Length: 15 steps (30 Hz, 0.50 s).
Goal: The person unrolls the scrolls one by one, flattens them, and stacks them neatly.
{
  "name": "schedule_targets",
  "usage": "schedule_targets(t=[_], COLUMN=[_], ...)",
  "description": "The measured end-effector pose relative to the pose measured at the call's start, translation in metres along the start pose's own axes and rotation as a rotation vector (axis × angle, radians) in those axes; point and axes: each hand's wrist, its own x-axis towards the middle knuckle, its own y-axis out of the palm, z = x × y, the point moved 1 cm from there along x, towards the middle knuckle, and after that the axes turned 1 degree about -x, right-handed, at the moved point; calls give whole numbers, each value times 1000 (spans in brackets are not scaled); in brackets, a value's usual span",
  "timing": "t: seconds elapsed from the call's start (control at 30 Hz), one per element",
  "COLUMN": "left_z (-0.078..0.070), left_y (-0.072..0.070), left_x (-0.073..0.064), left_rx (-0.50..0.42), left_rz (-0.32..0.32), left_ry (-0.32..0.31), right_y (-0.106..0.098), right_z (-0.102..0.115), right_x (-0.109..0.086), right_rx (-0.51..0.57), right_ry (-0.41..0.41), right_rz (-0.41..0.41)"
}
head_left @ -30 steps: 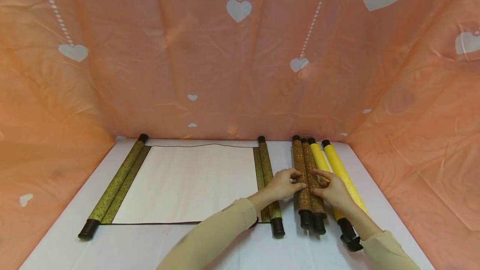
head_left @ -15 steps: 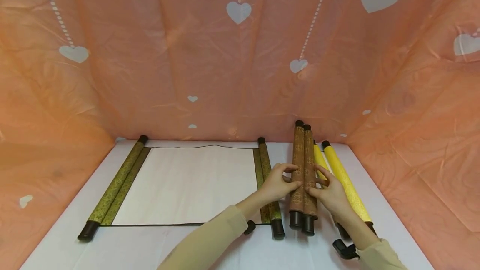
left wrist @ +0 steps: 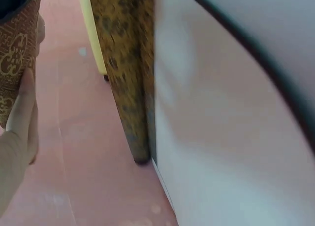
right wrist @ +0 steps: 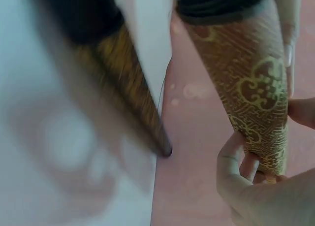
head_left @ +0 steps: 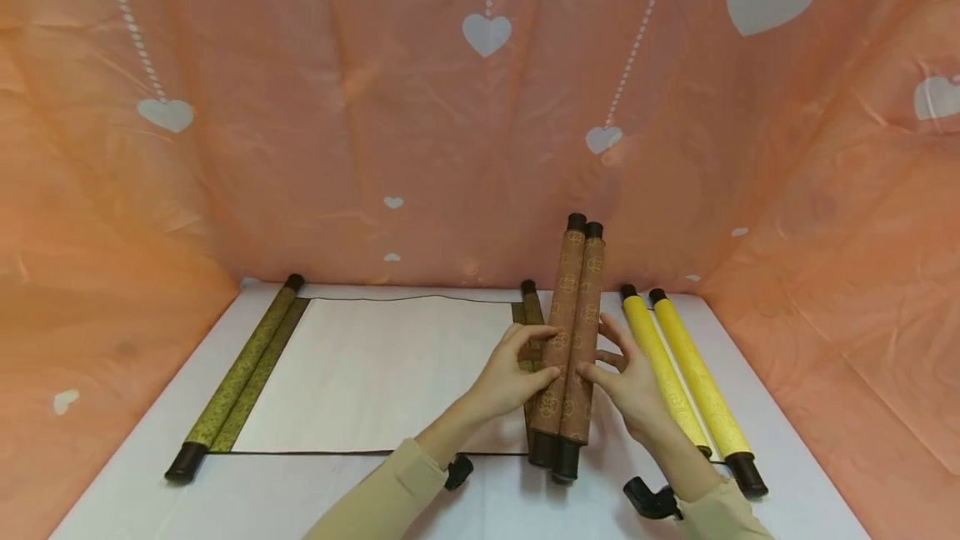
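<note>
A brown patterned scroll (head_left: 558,340), its two rolls side by side with black end knobs, is held up off the table, far end raised. My left hand (head_left: 504,373) pinches the left roll between thumb and fingers; in the left wrist view that hand (left wrist: 19,120) shows at the edge beside the brown cloth. On the other side my right hand (head_left: 632,377) grips the right roll, its fingers (right wrist: 230,159) curled against the gold-patterned surface. Behind the held scroll, partly covered by it, is the right roller of an unrolled green scroll (head_left: 243,357).
The green scroll's blank white sheet (head_left: 390,373) spreads over the left and middle of the white table (head_left: 300,498). Right of my hands lies a yellow scroll (head_left: 701,373) with two parallel rolls. An orange curtain with hearts (head_left: 420,123) closes off the back and sides.
Both hands have lifted the brown scroll from beside the yellow one and carried it left, its far end tilting up. The yellow rolls now show more fully.
</note>
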Motion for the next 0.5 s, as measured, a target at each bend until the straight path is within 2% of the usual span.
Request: schedule_targets(t=[0.17,0.3,0.5], left_z=[4,10,15], left_y=[-29,-48,-73], left_x=[-21,-35,-53], left_rx=[-105,-110,-90], left_rz=[25,26,39], left_ry=[16,22,-19], right_y=[31,58,91], right_z=[2,1,-4], right_x=[4,5,6], right_rx=[28,-25,-30], right_ry=[-21,-78,-150], right_rz=[28,34,57])
